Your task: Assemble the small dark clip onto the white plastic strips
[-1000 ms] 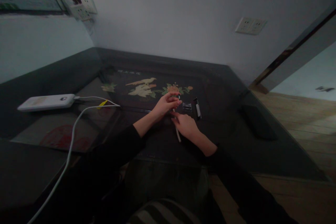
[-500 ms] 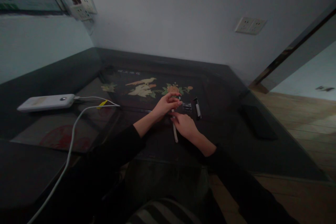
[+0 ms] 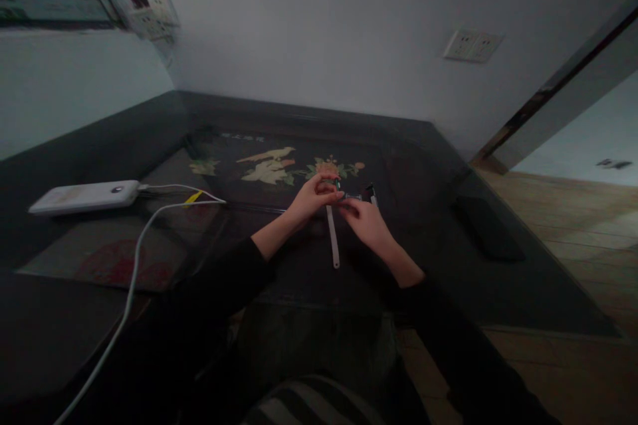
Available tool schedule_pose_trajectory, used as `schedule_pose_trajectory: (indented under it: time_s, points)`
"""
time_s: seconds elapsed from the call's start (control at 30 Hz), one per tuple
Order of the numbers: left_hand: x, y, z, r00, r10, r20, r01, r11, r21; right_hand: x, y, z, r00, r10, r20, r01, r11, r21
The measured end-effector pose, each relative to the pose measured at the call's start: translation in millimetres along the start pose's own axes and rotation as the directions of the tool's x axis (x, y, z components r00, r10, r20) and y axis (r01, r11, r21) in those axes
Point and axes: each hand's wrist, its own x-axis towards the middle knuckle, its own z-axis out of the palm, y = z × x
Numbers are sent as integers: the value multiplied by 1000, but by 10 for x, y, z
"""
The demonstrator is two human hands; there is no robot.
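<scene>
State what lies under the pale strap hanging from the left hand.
Under the pale strap is the dark glass table. Its top end is hidden by the left hand.

A slim pale pen (image 3: 332, 238) lies at a steep slant over the dark counter (image 3: 299, 265), its lower end pointing toward the person and its upper end pinched in the left hand (image 3: 313, 195). At that upper end a small dark part with a greenish glint shows, too small to make out. The right hand (image 3: 367, 224) touches a small clear piece (image 3: 353, 197) just beside the pen's top; next to it lies 1 black-and-white cap (image 3: 371, 193).
</scene>
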Motion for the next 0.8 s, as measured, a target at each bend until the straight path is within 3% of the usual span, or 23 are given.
schedule_pose_trajectory:
  time_s: [0.13, 0.3, 0.5, 0.8]
  points:
    - [11, -15, -2, 999, 15, 35, -18, 997, 81, 61, 103, -63, 988, -14, -156, 32, 993, 113]
    - [24, -55, -20, 990, 76, 115, -99, 972, 212, 59, 77, -64, 972, -10, -233, 76, 957, 279]
    - [-17, -110, -47, 943, 214, 254, -320, 784, 531, 68, 102, -59, 986, 44, -159, 28, 905, 425]
    - [-86, -68, -27, 932, 244, 268, -361, 560, 746, 87, 113, -38, 991, 80, -104, -14, 852, 524]
